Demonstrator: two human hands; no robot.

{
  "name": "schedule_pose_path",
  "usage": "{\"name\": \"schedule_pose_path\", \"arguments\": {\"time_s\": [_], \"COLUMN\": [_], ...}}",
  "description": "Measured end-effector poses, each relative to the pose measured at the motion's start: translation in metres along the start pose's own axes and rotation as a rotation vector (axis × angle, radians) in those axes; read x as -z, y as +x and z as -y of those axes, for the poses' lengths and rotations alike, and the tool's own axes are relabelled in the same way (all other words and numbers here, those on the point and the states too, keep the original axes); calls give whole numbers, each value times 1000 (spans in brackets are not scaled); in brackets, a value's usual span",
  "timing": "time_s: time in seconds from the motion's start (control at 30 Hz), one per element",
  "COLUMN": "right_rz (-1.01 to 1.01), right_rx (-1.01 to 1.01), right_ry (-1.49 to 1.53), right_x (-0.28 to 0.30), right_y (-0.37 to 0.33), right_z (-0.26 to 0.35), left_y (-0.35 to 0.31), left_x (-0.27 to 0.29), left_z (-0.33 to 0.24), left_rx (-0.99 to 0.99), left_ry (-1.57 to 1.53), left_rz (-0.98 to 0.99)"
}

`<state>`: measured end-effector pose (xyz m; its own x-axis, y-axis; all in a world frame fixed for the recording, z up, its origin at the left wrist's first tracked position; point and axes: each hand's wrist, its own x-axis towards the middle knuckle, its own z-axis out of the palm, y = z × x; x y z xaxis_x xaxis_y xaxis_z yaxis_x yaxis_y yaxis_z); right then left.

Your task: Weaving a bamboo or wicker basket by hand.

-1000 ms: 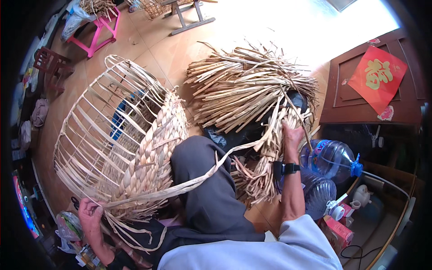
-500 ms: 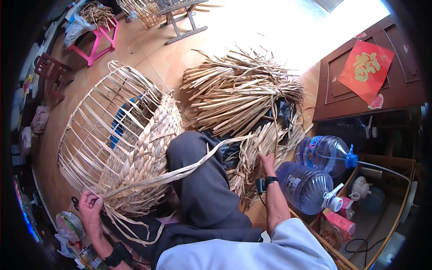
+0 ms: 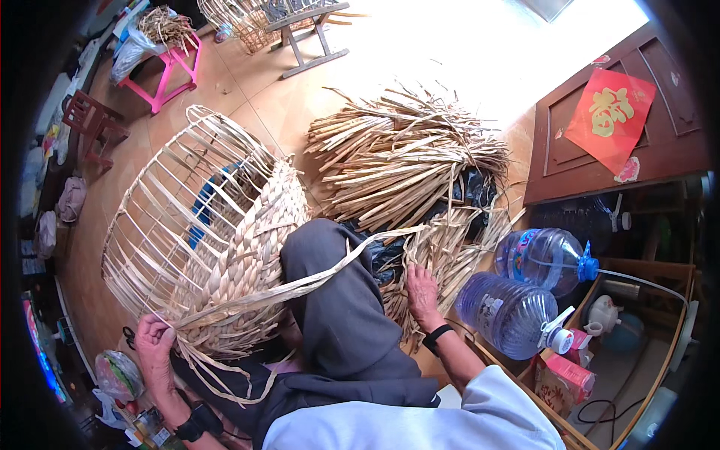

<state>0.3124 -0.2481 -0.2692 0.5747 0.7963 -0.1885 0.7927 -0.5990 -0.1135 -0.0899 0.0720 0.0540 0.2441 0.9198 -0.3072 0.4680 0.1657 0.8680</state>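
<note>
A half-woven basket point(image 3: 259, 240) lies on its side at my left, its bare frame ribs showing above a band of thick braided dried stalks. At its lower left edge my left hand point(image 3: 154, 339) is closed on a weaving strip, with loose strip ends hanging beside it. A long twisted dried stalk point(image 3: 319, 281) runs from there across my dark-trousered knee to the right. My right hand point(image 3: 422, 296) rests back-up on a pile of loose dried stalks point(image 3: 450, 244), fingers stretched out over them. What lies under its fingertips is hidden.
Beyond the knee lies a large bundle of dried stalks point(image 3: 397, 161) over black plastic. Two big clear water bottles point(image 3: 506, 315) stand right of my right arm, by an open wooden cabinet point(image 3: 682, 281). A pink stool point(image 3: 169, 82) and a wooden chair point(image 3: 94, 124) stand far left.
My right hand has moved left over the loose stalks and turned its back up. My left hand stays at the basket's edge. The whole view has shifted slightly.
</note>
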Motion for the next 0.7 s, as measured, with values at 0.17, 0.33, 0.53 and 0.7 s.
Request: {"name": "schedule_pose_path", "arguments": {"time_s": [0.17,0.33,0.53,0.7], "right_rz": [133,234,149,-272], "right_rx": [381,544,418,200], "right_ry": [-284,-545,32,435], "right_x": [-25,-77,-12,70], "right_y": [-11,-9,23,14], "right_z": [2,-28,-38,-70], "left_y": [0,3,0,-2], "left_x": [-5,-6,-6,-6], "left_z": [1,-2,1,-1], "left_rx": [-30,-25,-51,-62], "left_ry": [20,8,-2,-2], "left_rz": [-21,1,3,10]}}
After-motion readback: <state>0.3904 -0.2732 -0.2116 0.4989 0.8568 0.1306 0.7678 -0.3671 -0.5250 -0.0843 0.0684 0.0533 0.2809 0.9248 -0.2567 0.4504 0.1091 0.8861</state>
